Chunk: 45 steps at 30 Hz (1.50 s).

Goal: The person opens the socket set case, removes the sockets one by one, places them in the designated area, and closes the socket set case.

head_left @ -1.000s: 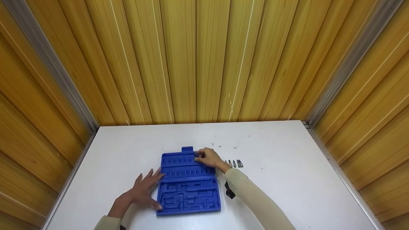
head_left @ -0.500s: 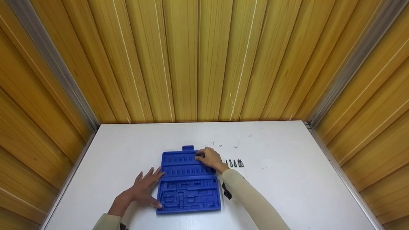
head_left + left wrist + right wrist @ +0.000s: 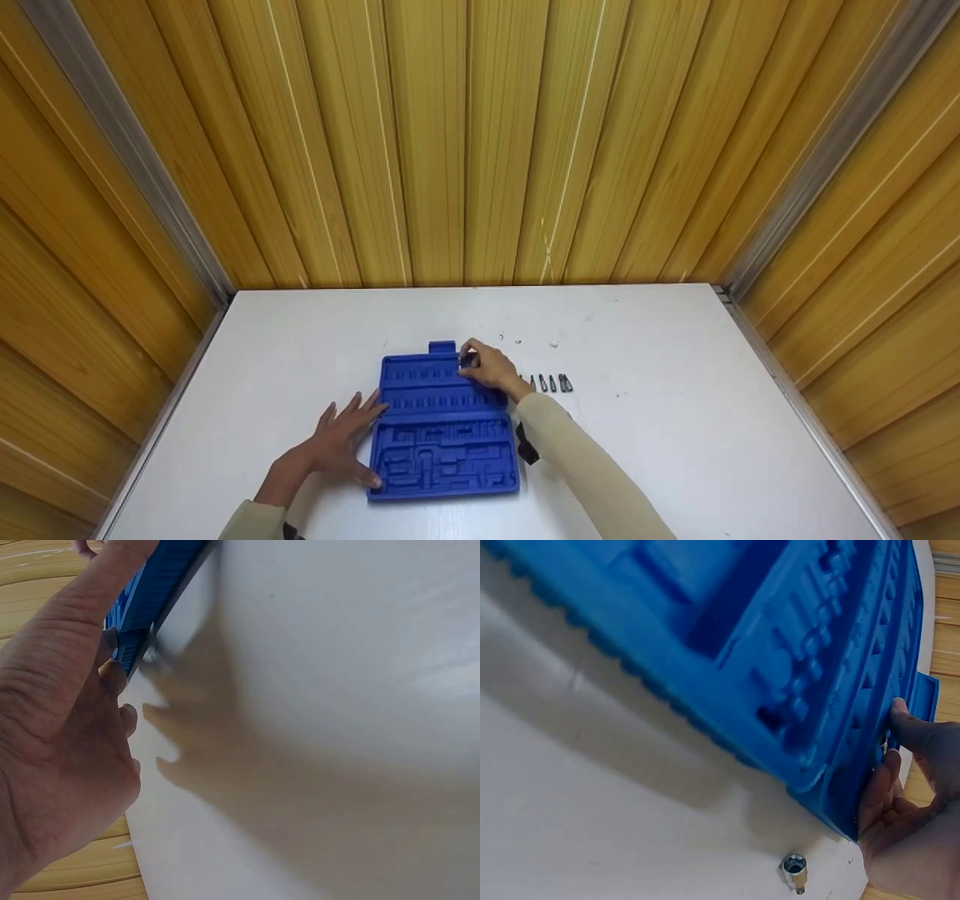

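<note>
A blue plastic tool case (image 3: pixel 446 420) lies unfolded on the white table, its moulded slots facing up. My left hand (image 3: pixel 341 442) has its fingers spread along the case's left edge, thumb at the lower left corner. In the left wrist view, the fingers (image 3: pixel 112 679) reach the case's edge. Over the far right part of the case, my right hand (image 3: pixel 491 367) pinches a small metal bit (image 3: pixel 883 742) between thumb and fingertips, right at the upper row of slots. Most of that bit is hidden by the fingers.
Several small metal bits (image 3: pixel 553 383) lie in a row on the table right of the case. One hollow-ended socket bit (image 3: pixel 794 871) shows near the case's corner. Yellow wood-patterned walls (image 3: pixel 480 150) border the table (image 3: pixel 675 420) at the back and sides.
My right hand stays at the same slots; its index finger has lifted slightly and its forearm has shifted a little left. The left hand and case hold still.
</note>
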Each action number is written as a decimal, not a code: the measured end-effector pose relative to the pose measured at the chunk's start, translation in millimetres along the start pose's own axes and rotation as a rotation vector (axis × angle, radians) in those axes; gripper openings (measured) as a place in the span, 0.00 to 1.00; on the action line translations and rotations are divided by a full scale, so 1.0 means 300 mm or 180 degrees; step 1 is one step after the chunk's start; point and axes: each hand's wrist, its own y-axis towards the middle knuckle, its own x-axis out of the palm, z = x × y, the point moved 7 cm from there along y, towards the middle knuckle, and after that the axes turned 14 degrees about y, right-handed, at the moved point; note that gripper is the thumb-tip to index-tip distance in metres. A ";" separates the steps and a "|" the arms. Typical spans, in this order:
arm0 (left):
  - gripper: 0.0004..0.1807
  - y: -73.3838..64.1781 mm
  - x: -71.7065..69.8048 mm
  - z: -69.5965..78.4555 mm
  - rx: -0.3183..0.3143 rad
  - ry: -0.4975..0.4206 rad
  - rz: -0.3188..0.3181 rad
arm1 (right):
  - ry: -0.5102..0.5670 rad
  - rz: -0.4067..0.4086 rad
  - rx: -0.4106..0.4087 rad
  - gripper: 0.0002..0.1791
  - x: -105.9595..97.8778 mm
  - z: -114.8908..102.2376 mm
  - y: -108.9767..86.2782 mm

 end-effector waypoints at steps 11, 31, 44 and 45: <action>0.72 -0.005 -0.004 0.011 0.0033 -0.0053 -0.0025 | 0.0279 -0.0014 -0.0244 0.10 0.005 -0.017 -0.024; 0.72 -0.003 -0.015 0.012 0.0001 0.0042 -0.0033 | 0.1364 -0.0684 -0.0267 0.13 -0.048 -0.061 -0.076; 0.72 -0.001 -0.007 0.002 -0.0029 0.0100 -0.0064 | 0.1313 -0.0487 -0.0209 0.20 -0.184 0.010 -0.155; 0.72 -0.001 -0.006 0.004 -0.0026 0.0097 -0.0071 | 0.1340 -0.0475 -0.0201 0.20 -0.193 0.020 -0.162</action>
